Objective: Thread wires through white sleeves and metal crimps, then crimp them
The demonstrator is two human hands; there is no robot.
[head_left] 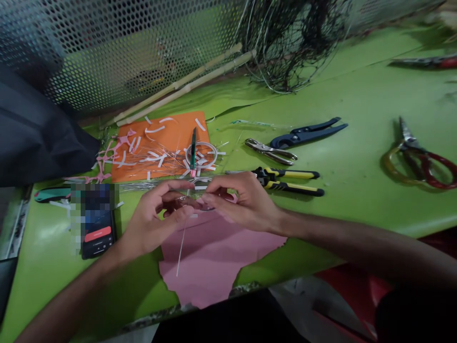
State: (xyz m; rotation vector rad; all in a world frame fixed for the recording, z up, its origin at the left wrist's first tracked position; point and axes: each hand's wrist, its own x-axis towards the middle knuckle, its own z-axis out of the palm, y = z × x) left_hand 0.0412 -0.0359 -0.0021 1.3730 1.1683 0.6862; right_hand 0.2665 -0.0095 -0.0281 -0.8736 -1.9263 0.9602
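Green counter [360, 209] runs under my hands [243, 202] & well past them on both sides. Perforated metal screen [117, 52] stands behind it, ahead of hands. Dark fabric [35, 128] sits far L of hands. Grey floor [303, 300] shows below counter edge, nearer me, w/ red panel [342, 281] R of hands. Light's fairly soft, some glare on counter L.

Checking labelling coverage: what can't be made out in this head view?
Head view:
- What the left hand and right hand pinch: their fingers hide it.
- Phone: pixelated over its upper part.
- Dark wire tangle: cut off by the top edge.
- Red-handled tool: cut off by the right edge.
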